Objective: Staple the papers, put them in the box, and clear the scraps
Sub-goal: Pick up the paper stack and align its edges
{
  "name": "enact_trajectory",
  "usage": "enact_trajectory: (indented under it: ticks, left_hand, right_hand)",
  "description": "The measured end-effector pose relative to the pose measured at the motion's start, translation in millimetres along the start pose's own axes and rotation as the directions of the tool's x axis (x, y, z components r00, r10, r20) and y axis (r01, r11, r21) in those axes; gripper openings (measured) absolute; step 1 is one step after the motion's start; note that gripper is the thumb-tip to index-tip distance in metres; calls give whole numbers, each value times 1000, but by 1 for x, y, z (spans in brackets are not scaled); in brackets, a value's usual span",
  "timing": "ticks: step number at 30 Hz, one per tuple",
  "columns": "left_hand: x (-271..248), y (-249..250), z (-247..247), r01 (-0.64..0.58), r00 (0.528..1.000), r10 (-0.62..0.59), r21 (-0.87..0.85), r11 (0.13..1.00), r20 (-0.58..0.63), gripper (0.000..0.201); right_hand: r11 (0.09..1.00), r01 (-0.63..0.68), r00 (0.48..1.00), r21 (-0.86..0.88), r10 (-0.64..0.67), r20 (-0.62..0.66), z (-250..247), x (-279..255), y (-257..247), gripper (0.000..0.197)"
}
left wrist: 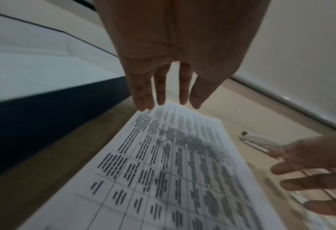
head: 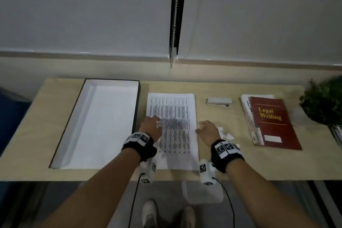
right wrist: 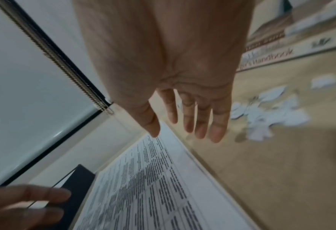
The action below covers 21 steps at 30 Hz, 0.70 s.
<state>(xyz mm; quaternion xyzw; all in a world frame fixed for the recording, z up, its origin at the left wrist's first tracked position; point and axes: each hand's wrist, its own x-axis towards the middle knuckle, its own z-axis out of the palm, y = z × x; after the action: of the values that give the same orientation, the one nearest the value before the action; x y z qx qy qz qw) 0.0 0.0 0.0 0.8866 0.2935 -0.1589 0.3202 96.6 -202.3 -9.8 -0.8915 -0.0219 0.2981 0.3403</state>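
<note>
- Desk [head: 240, 163], bearing everything.
- Box [head: 88, 126], open, at left.
- Papers [head: 175, 135], flat between box and stapler [head: 219, 102].
- Left hand [head: 150, 127], fingers straight, over the papers' left edge.
- Right hand [head: 208, 131], fingers relaxed, holding nothing, beside their right edge.
- Scraps [head: 226, 135], just right of it.

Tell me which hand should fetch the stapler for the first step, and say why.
Right. The stapler lies right of the papers, on the same side as the open right hand. The left hand hovers over the papers' left edge and would probably have to cross the sheet; it could steady the stack instead.
</note>
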Motion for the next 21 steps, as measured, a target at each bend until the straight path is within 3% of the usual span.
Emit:
enact_trajectory:
  ticks: [4, 8, 14, 18, 21]
  left_hand:
    - [27, -5, 5, 176, 984, -177, -42, 984, -34, 55]
    - [39, -10, 12, 259, 964, -263, -81, 962, -44, 70]
    - [49, -14, 13, 287, 952, -300, -162, 944, -65, 57]
    - [55, -16, 14, 305, 949, -315, -237, 922, -5, 49]
    - [56, -15, 13, 328, 943, -330, -297, 897, 47, 45]
  right_hand:
    - [989, -111, 989, 102, 120, -81, 6, 34, -5, 45]
    - [973, -162, 975, 163, 183, -124, 14, 51, -4, 45]
    - [966, -166, 970, 197, 196, -146, 22, 55, -10, 44]
    - [967, -169, 970, 193, 198, -142, 26, 52, -14, 39]
    - [966, -149, 978, 210, 176, -115, 30, 52, -13, 21]
